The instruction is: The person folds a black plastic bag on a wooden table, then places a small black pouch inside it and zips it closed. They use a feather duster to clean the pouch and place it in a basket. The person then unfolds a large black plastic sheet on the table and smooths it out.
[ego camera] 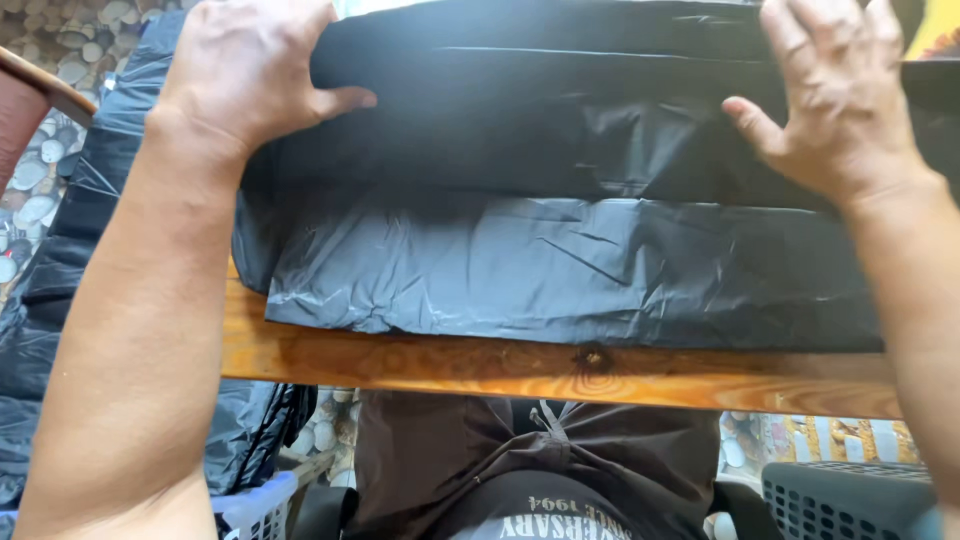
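A large black plastic bag point(560, 250) lies folded in flat layers across a wooden table point(450, 365). My left hand point(250, 65) presses flat on the bag's upper left part, fingers spread over the top fold. My right hand point(835, 95) presses flat on the upper right part, thumb pointing inward. Both palms rest on the plastic and neither grips it. The bag's near edge lies a little back from the table's front edge.
More black plastic point(60, 260) hangs down at the left, over a white basket point(255, 505). A dark basket point(850, 500) stands at the lower right. Pebbled ground point(60, 50) shows at the upper left. My lap in dark clothing point(530, 470) is under the table edge.
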